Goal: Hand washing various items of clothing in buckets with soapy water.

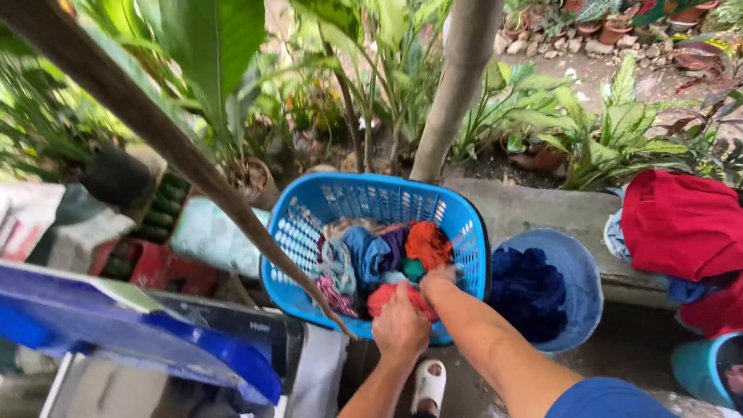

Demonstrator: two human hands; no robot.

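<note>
A red garment [387,298] lies bunched at the near edge of a heap of wet, twisted clothes inside a blue perforated laundry basket [464,224]. The left hand [400,325] rests on top of it, fingers curled down into the cloth and clamped on the red fabric. The right hand [439,276] reaches just beyond and to the right, its fingers buried among the clothes, so whether they are apart or together cannot be told. The red garment sits directly under and just ahead of the left hand, which is the nearer of the two; its bunched length runs roughly left to right along the basket's near wall. Around it lie an orange cloth [428,242], blue cloths [365,254] and a striped twisted piece [337,267].

Just right of the basket stands a pale blue bucket [580,271] holding dark blue fabric [529,290]. Farther right, a red cloth [685,224] drapes over a concrete ledge [534,205]. A washing machine lid [116,340] shows at the lower left. Below, a white sandal [428,385] is on the ground. Leafy garden plants [611,131] fill the background.
</note>
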